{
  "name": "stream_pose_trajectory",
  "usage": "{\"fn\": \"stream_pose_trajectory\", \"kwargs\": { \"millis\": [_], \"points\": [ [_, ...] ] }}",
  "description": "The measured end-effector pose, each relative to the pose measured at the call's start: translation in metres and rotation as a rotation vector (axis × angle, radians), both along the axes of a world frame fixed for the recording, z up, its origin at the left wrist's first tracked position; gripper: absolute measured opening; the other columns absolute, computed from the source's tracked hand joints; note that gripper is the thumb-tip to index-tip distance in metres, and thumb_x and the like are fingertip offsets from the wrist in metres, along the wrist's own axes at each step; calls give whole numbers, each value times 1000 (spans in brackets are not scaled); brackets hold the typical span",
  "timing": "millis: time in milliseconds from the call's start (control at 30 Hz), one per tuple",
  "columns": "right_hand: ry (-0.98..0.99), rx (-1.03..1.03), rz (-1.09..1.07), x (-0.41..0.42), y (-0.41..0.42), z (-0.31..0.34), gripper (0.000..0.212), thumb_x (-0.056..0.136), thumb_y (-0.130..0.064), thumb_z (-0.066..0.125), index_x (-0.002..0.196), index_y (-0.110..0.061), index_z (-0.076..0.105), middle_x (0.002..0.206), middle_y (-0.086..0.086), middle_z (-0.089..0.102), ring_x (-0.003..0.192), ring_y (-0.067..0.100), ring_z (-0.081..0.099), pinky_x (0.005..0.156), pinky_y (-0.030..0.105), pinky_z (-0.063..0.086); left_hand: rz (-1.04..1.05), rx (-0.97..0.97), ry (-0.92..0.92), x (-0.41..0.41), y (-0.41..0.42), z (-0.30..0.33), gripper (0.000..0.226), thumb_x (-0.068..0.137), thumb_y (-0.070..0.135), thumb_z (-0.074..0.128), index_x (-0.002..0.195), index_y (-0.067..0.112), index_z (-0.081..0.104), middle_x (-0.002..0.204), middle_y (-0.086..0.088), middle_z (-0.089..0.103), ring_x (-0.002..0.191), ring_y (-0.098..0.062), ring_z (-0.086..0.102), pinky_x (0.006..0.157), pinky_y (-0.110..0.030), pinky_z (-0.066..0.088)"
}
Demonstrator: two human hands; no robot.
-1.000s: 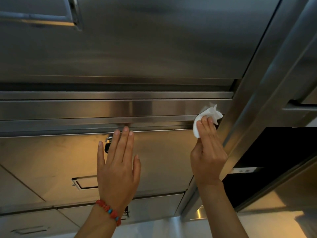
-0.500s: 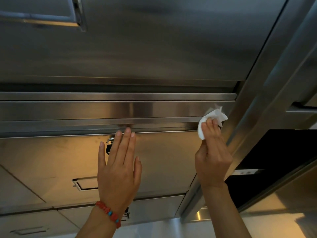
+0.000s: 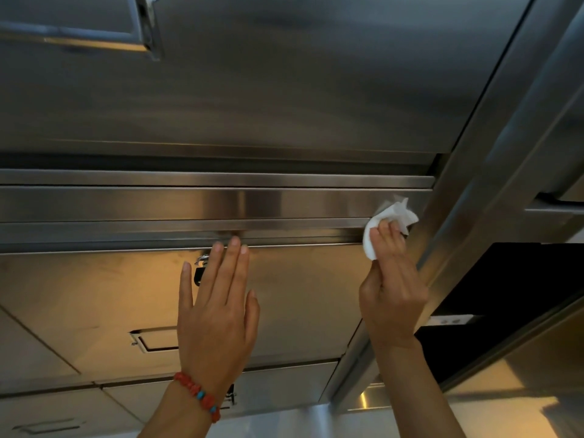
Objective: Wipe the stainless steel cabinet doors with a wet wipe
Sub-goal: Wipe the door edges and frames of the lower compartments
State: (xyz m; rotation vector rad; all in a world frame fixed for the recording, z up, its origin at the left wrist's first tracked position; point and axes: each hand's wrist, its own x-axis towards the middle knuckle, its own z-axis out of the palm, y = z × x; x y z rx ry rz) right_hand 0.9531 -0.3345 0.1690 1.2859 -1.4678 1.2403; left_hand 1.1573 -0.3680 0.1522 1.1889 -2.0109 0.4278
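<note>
Wipe, white crumpled wet wipe (image 3: 392,221), sits bunched under the right hand's (image 3: 393,298) fingertips (image 3: 384,233), pressed on the horizontal brushed-steel rail (image 3: 221,203) at its right end, just beside the slanted steel corner post (image 3: 467,172). Right fingers are bent over the wad and pinch it against the metal; loose wipe corners stick out above and right of the fingertips. Versus half a second ago the wipe and right hand sit almost the same, shifted a touch toward the post; left hand unchanged.

Left hand (image 3: 216,314) lies flat, fingers straight and slightly spread, holding nothing, palm on the warm-lit stainless steel cabinet door (image 3: 316,295) below the rail; its fingertips (image 3: 234,243) reach the door's top edge. Red beaded bracelet (image 3: 199,395) with small blue beads is on the left wrist.

Small metal latch (image 3: 200,263) is half hidden behind the left fingers. Recessed pull handle (image 3: 151,339) below is partly covered by the left palm. Right thumb is out of sight behind the hand, and how much of the wipe lies under the fingers can't be told. Upper steel door (image 3: 284,74) is blurred, its handle (image 3: 139,26) cut off at the top left. Dark opening (image 3: 505,289) right of the post shows no detail.
</note>
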Motion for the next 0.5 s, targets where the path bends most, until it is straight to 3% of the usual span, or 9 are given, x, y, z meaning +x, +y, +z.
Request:
{"fn": "stream_pose_trajectory", "kwargs": {
  "millis": [500],
  "points": [
    [12, 26, 8, 3, 1, 2, 30, 99, 0, 38, 105, 12, 65, 113, 23, 63, 109, 36, 59, 85, 47, 54, 2, 0, -8, 2, 1, 2, 50, 89, 24, 36, 135, 4, 42, 142, -11, 39, 133, -22, 31, 110, -49, 17]
  ]
}}
